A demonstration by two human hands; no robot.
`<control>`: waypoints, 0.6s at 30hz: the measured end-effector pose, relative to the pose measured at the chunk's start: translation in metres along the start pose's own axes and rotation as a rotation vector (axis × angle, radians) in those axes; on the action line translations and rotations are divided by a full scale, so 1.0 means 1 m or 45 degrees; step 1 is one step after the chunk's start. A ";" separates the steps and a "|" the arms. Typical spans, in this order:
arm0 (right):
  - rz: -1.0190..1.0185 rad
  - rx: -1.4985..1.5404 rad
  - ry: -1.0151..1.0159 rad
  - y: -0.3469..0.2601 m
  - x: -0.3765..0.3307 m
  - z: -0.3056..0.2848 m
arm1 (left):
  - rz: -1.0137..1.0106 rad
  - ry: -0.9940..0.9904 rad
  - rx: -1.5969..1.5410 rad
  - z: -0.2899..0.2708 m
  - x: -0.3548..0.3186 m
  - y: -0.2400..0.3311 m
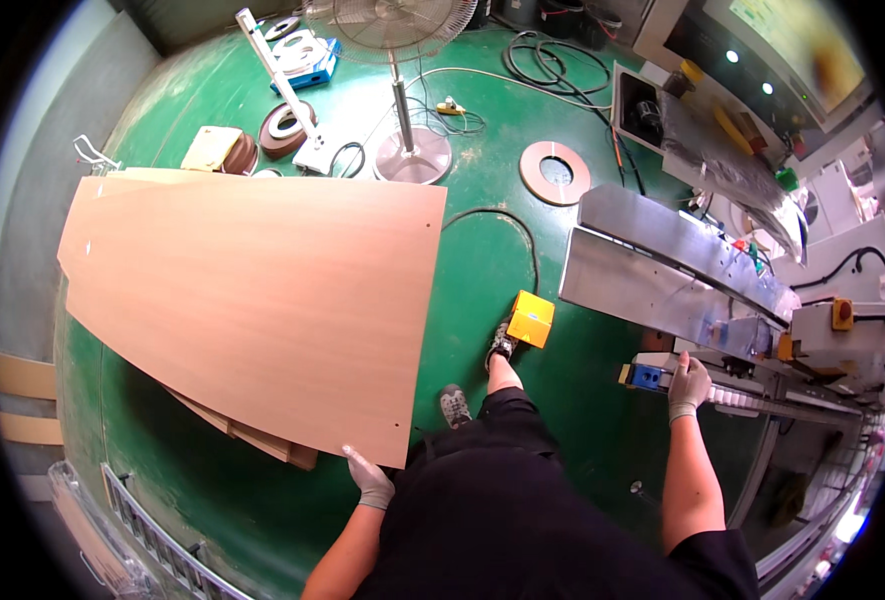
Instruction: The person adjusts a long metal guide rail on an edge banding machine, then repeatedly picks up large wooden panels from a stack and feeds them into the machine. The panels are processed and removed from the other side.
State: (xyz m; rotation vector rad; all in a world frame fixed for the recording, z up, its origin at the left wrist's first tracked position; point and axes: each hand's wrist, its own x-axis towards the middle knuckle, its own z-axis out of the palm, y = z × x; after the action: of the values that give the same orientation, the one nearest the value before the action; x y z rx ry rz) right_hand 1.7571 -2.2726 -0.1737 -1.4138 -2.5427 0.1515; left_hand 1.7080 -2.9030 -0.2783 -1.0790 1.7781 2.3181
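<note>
This is a woodworking workshop, most likely one for furniture panels. A green painted floor (pixel 482 250) carries a stack of large wood-grain boards (pixel 252 290), and rolls of edge-banding tape (pixel 554 172) lie about. Along the right edge stands a long metal machine (pixel 662 275) with a roller conveyor (pixel 762 398), and a yellow foot pedal (pixel 530 318) lies beside it. A pedestal fan (pixel 402 30) and loose cables (pixel 552 60) sit at the far edge.

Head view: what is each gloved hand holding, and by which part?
The left hand grips the large wooden panel at its near corner edge. The right hand rests on the machine's front end, grasping nothing loose.
</note>
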 end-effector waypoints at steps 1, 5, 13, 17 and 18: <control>0.027 -0.002 -0.008 -0.001 0.001 -0.001 | 0.014 0.004 0.027 0.003 0.000 0.002; -0.039 0.007 0.027 0.007 0.000 0.002 | 0.117 0.070 0.080 0.004 -0.001 -0.001; -0.053 0.001 0.037 0.013 0.001 0.008 | 0.307 -0.084 0.188 -0.014 0.004 -0.008; -0.005 0.024 0.049 0.011 -0.001 0.007 | 0.212 -0.177 -0.133 -0.013 0.005 -0.006; 0.014 0.023 0.046 0.008 -0.002 0.005 | 0.165 -0.208 -0.208 -0.014 0.006 -0.003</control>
State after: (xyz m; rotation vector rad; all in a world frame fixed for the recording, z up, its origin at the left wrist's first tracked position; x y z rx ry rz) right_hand 1.7633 -2.2701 -0.1800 -1.4108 -2.4992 0.1494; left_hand 1.7121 -2.9161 -0.2857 -0.7844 1.6715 2.5826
